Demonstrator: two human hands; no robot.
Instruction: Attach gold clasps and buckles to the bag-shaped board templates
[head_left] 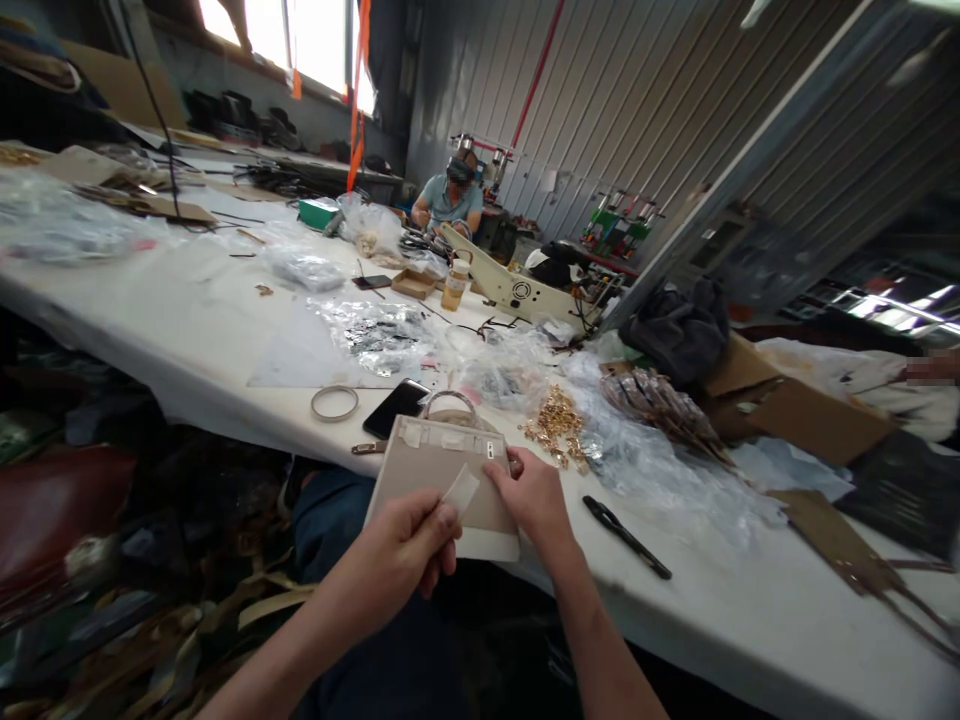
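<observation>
A beige panel (431, 462) with pieces of tape along its top edge lies tilted over the near edge of the white table (202, 330). My left hand (409, 545) pinches a short strip of clear tape (461, 490) above the panel's lower part. My right hand (529, 495) grips the panel's right edge, fingers curled over it. A metal ring handle (450, 400) shows just behind the panel's top.
A black phone (395, 407), a tape roll (334, 402), a heap of gold metal fittings (556, 420), crumpled clear plastic bags (652, 460) and black snips (626, 536) lie close by. Cardboard (795, 410) sits to the right. Another person (450, 195) works at the far end.
</observation>
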